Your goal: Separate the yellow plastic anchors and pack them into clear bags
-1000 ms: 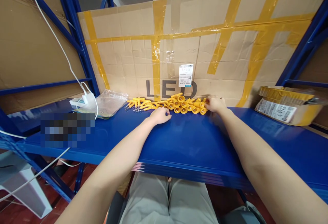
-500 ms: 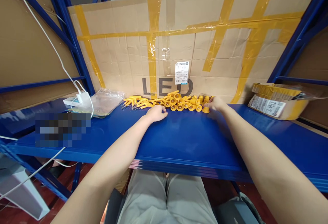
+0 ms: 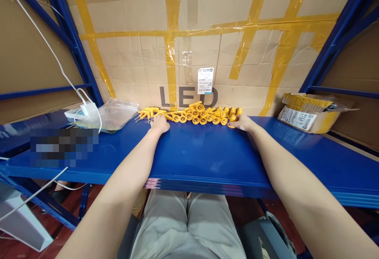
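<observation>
A row of yellow bell-shaped plastic pieces (image 3: 203,121) lies stacked on the blue shelf top, most with their round open ends facing me. At its left end are slim yellow pieces with silvery spiral tips (image 3: 145,113). My left hand (image 3: 160,124) is at the join between the two groups, fingers curled down among the slim pieces; whatever they grip is hidden behind the hand. At the row's right end my right hand (image 3: 245,122) has thumb and fingers closed on a bell-shaped piece (image 3: 231,125) standing wide end down.
A large taped cardboard sheet (image 3: 133,61) stands behind the pieces. Clear plastic bags (image 3: 118,113), a white power strip (image 3: 75,113) with cables and a blurred-out object (image 3: 63,146) are on the left. An open cardboard box (image 3: 308,115) stands on the right, near the blue frame.
My left hand has moved left along the row, from the bell-shaped pieces to the slim ones. My right hand stays at the right end. The view has shifted slightly.
</observation>
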